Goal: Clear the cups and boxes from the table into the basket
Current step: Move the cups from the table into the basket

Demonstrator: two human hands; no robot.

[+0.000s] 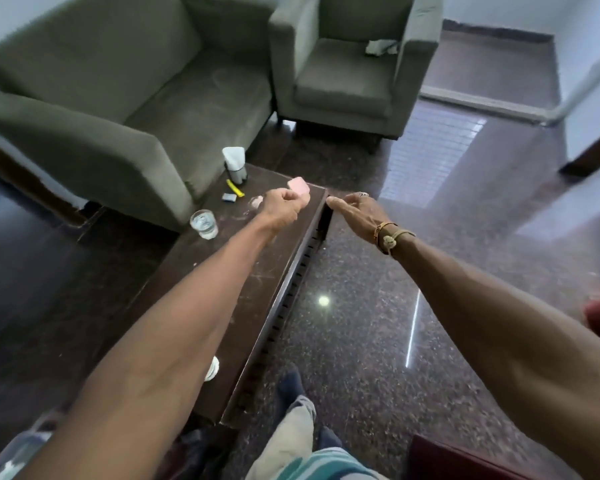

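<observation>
My left hand is stretched over the far end of the dark wooden table, fingers curled round a small pink box that sticks out past the knuckles. My right hand hovers by the table's far right corner, fingers straight and holding nothing. A glass of water stands near the table's left edge. A second clear glass is partly hidden behind my left hand. A small blue box and a yellow item lie further back. A white round thing peeks out under my left forearm.
A tissue holder stands at the table's far end. A grey sofa and armchair lie beyond. Polished stone floor runs to the right of the table. A blurred pale container shows at the bottom left.
</observation>
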